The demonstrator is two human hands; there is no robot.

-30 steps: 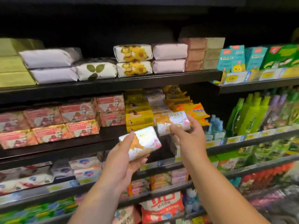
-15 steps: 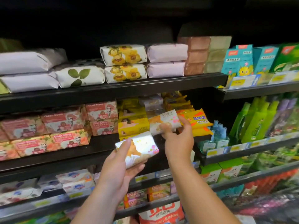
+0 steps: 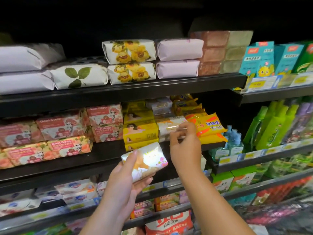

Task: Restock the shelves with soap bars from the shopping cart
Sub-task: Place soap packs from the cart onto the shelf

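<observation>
Our left hand (image 3: 123,185) grips a glossy soap bar (image 3: 147,160) by its long sides, just in front of the middle shelf (image 3: 105,155). Our right hand (image 3: 185,150) pinches a second bar (image 3: 169,125) lying on the stack right of the yellow boxes (image 3: 138,133). Likely light, stiff, slick: we'd hold across the sides.

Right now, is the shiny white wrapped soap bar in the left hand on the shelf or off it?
Off: the left hand holds the soap bar in front of the shelf.
</observation>
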